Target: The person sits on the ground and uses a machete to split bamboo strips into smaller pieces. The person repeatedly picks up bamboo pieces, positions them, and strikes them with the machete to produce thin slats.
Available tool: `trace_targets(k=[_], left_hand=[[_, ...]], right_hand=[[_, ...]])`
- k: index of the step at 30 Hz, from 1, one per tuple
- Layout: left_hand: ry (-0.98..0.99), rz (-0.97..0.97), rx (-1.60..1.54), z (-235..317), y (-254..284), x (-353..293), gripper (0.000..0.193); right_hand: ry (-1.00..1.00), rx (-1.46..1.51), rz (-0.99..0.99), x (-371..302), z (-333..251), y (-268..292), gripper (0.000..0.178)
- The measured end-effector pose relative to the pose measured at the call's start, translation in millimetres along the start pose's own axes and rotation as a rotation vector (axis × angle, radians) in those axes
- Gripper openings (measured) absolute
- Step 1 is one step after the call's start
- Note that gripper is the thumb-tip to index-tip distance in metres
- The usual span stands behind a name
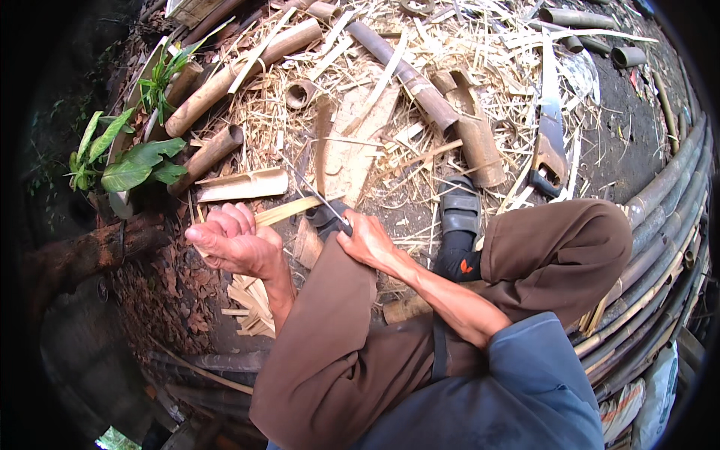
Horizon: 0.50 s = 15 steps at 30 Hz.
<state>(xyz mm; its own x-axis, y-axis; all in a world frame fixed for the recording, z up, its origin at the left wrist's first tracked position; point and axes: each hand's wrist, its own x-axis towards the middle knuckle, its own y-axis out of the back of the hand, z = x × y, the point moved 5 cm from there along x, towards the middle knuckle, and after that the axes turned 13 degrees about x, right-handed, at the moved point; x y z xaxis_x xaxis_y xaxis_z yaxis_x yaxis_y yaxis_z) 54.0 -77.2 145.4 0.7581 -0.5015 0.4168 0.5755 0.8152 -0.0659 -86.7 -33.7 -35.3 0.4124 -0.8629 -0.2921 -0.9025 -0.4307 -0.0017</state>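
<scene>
My left hand is closed around a flat, pale bamboo strip, whose free end reaches right towards my other hand. My right hand grips a knife at its handle, beside my bent knee. The thin blade slants up and to the left, crossing the strip near its right end; whether its edge cuts into the strip is too small to tell. Just beyond my left hand lies a split half of bamboo. A heap of pale split strips rests on the ground below that hand.
Shavings cover the ground ahead, around a worn wooden board. Cut bamboo tubes lie about. A handsaw is at the right, near long bamboo poles. A leafy plant and a log stand left.
</scene>
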Motion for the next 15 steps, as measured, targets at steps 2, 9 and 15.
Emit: trace_targets(k=[2,9,15], left_hand=[[0.001,0.026,0.042,2,-7,0,0.054],[-0.012,-0.046,-0.016,5,-18,-9,0.053],[-0.03,0.014,0.05,0,-1,0,0.055]], right_hand=[[-0.073,0.02,-0.074,-4,-31,5,0.021],[0.002,-0.074,0.046,1,0,17,0.021],[0.107,0.062,0.015,-9,-53,9,0.022]])
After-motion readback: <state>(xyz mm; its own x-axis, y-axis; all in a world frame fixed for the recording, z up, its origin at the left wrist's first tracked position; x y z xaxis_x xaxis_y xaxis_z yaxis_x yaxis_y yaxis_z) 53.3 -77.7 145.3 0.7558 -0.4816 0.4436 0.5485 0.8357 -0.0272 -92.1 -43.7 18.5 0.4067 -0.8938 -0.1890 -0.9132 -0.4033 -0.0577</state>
